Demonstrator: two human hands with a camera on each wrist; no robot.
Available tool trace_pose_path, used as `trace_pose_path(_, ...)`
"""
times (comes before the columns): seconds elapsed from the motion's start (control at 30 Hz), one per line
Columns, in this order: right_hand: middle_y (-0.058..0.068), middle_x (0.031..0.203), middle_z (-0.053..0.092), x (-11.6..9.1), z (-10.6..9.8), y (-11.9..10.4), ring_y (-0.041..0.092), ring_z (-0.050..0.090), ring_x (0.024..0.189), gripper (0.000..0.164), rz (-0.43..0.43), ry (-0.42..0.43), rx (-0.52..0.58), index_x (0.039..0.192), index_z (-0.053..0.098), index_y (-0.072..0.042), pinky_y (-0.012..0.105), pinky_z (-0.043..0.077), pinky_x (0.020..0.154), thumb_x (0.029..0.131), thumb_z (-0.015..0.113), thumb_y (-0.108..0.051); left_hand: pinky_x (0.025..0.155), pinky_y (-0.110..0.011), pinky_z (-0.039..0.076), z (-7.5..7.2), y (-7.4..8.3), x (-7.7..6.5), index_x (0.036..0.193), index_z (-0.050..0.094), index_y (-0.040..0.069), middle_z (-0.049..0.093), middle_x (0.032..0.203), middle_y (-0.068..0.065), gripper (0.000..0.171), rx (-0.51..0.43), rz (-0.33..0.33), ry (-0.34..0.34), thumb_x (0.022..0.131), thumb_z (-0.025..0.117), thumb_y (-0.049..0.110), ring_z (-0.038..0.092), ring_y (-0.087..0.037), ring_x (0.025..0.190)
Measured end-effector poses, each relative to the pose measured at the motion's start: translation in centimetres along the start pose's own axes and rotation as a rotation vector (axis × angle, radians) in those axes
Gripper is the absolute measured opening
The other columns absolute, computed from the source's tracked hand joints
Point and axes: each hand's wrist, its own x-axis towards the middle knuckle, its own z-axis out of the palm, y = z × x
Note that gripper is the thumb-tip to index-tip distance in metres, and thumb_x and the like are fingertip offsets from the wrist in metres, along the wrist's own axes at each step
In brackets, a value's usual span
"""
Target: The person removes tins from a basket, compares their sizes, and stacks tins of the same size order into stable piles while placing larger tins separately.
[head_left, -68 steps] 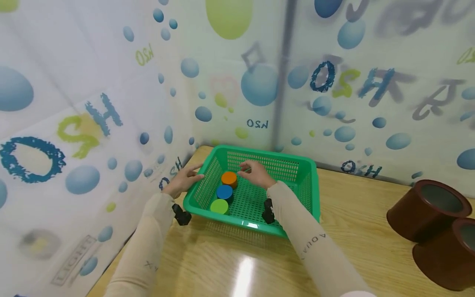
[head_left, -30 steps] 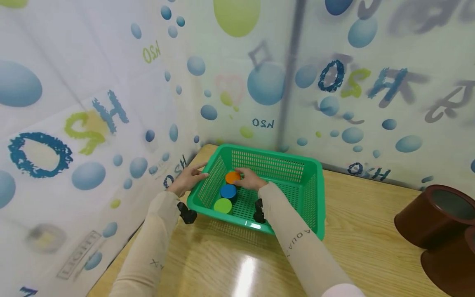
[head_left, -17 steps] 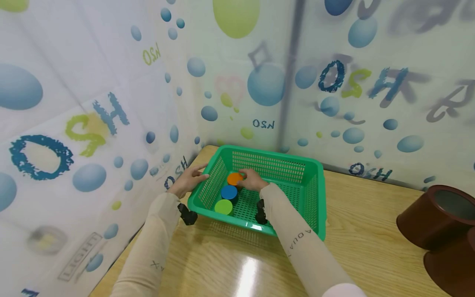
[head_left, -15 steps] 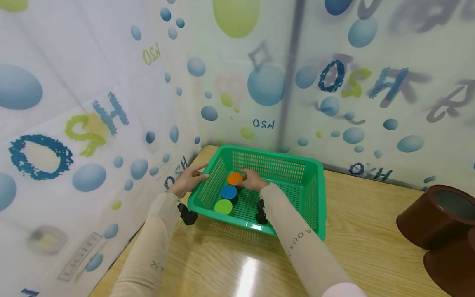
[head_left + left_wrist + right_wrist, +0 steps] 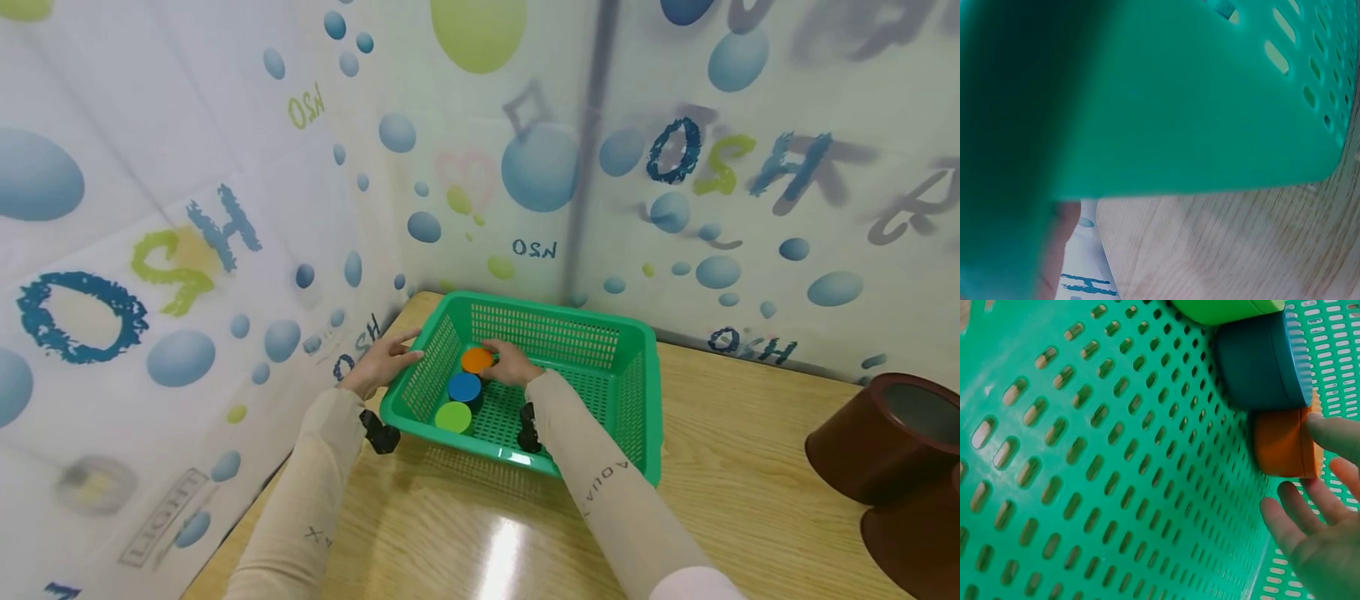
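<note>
A green slotted plastic basket [image 5: 555,307] stands on the table, with three round lidded jars in a row along its left side. The orange jar [image 5: 476,361] is farthest back, then the blue jar [image 5: 465,387], then the lime-green jar [image 5: 453,417] at the front. My right hand [image 5: 512,363] reaches inside and pinches the orange jar; in the right wrist view the thumb lies at its lid edge [image 5: 1312,447], fingertips on the opposite side. My left hand [image 5: 380,362] rests at the basket's left rim, fingers extended; the basket wall hides most of it in the left wrist view.
Two brown cylindrical containers [image 5: 855,450] stand at the right of the wooden table [image 5: 420,533], one partly cut off by the frame. Patterned curtains [image 5: 322,200] close in the left and back sides.
My right hand has come down and left from above the basket floor onto the orange jar. The left hand stays at the rim. The view has shifted slightly.
</note>
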Motion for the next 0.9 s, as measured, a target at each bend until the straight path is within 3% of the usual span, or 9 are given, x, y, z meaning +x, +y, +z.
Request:
trace_pose_path(0.5, 0.017, 0.123, 0.046, -0.4, -0.2, 0.2, 0.029, 0.047, 0.106, 0.051, 0.001, 0.040, -0.100, 0.130, 0.043, 0.000, 0.037, 0.042, 0.087, 0.083, 0.062, -0.008, 0.075, -0.041, 0.049, 0.2, 0.2, -0.1, 0.142, 0.024, 0.024, 0.035, 0.133, -0.022, 0.055, 0.019, 0.011, -0.005, 0.093, 0.048, 0.028, 0.052, -0.033, 0.104)
trace_pose_path(0.9, 0.017, 0.125, 0.045, -1.2, -0.4, 0.0, 0.028, 0.047, 0.108, 0.051, 0.045, 0.068, -0.075, 0.128, 0.042, 0.001, 0.037, 0.041, 0.088, 0.083, 0.064, -0.011, 0.073, -0.040, 0.050, 0.0, 0.1, -0.2, 0.142, 0.024, 0.022, 0.035, 0.133, -0.023, 0.056, 0.004, 0.012, 0.000, 0.092, 0.049, 0.027, 0.053, -0.033, 0.101)
